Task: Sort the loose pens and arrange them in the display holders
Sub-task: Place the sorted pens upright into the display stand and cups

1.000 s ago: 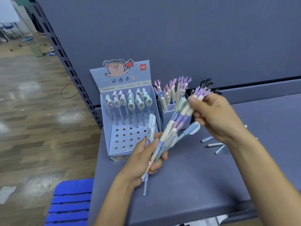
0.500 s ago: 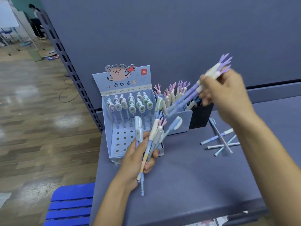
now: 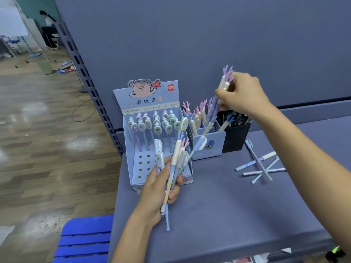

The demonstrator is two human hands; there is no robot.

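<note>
Head view showed the left hand (image 3: 159,188) curled around a fanned bunch of pens (image 3: 176,162), thumb laid across the barrels. It was directly in front of the pig display box (image 3: 152,145). The pen tops overlapped the box's lower right corner and the tips pointed down past the wrist. This bunch mixed oval-capped pens with two antler-topped ones.

The box stood on the table (image 3: 218,215) near its left edge. Oval-capped pens stood upright in its upper rows, and open holes showed in the lower rows.

Up and to the right of the box, the right hand (image 3: 241,93) pinched a few purple antler pens (image 3: 225,80) between thumb and curled fingers. Their tops rose above the knuckles and their barrels slanted down toward the holders; the exact count could not be told.

Just right of the box sat the small blue holder (image 3: 210,147), filled with pink, blue and purple antler-topped pens. The black holder (image 3: 235,135) stood against its far side, its dark contents too dim to make out.

Farther right of the box, beyond the black holder, the loose pens (image 3: 260,166) lay crossed on the tabletop. A blue slatted stool (image 3: 83,240) stood below and left of the box, off the table.
</note>
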